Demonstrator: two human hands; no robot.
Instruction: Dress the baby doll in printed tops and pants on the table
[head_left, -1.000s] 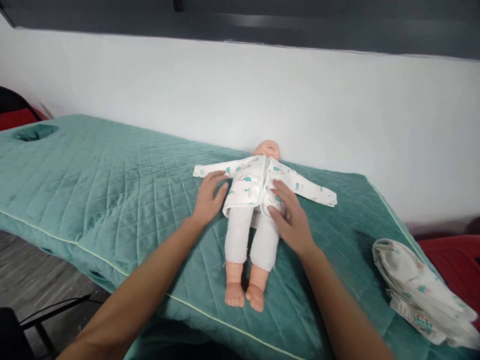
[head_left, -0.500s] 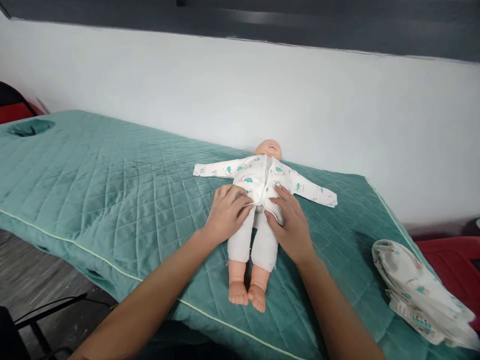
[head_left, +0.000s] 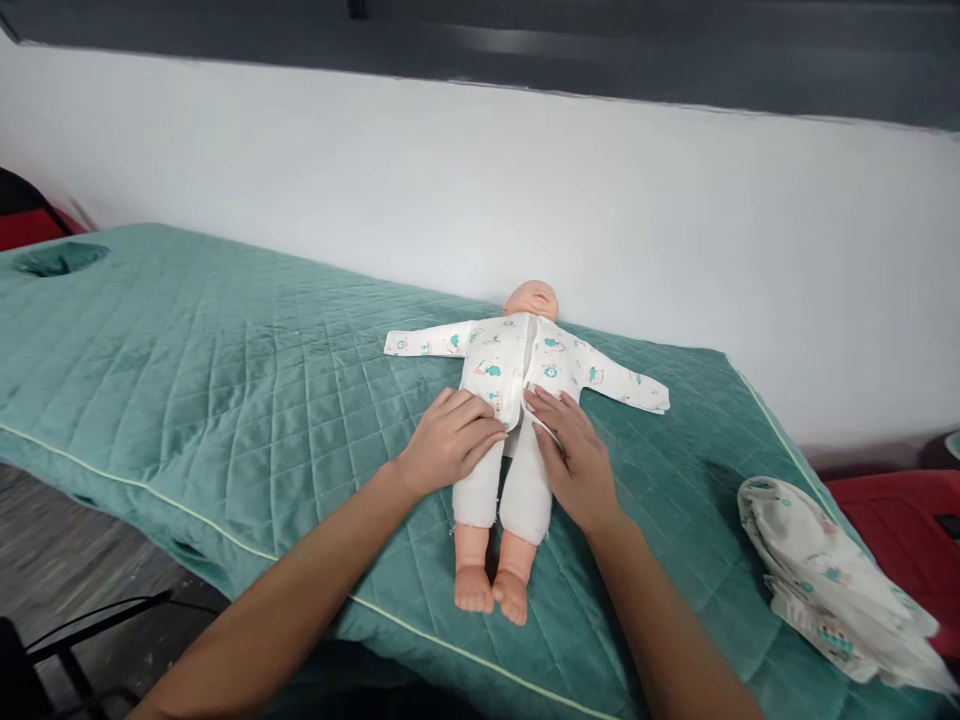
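Note:
A baby doll (head_left: pixel 532 298) lies on its back, feet towards me, with its arms spread out in long sleeves. It wears a white baby shirt (head_left: pixel 491 347) with a small green print, parted along the front. My left hand (head_left: pixel 450 440) pinches the lower hem of the shirt's left front panel. My right hand (head_left: pixel 576 455) has its fingers closed on the lower edge of the other panel, thumb underneath. Below the hem show the doll's white cloth legs (head_left: pixel 526 490) and bare feet (head_left: pixel 474 590). My fingers cover part of the hem.
The doll lies on a bed with a green quilted cover (head_left: pixel 247 380), which has a hole at its far left. A folded printed baby garment (head_left: pixel 832 570) lies near the right edge. Behind runs a white wall (head_left: pixel 300 170). Red chairs (head_left: pixel 896 530) stand beyond both ends.
Both hands have drawn the shirt's front panels down and closer together. The hem sits lower over the doll's hips, and the gap at the front is narrower.

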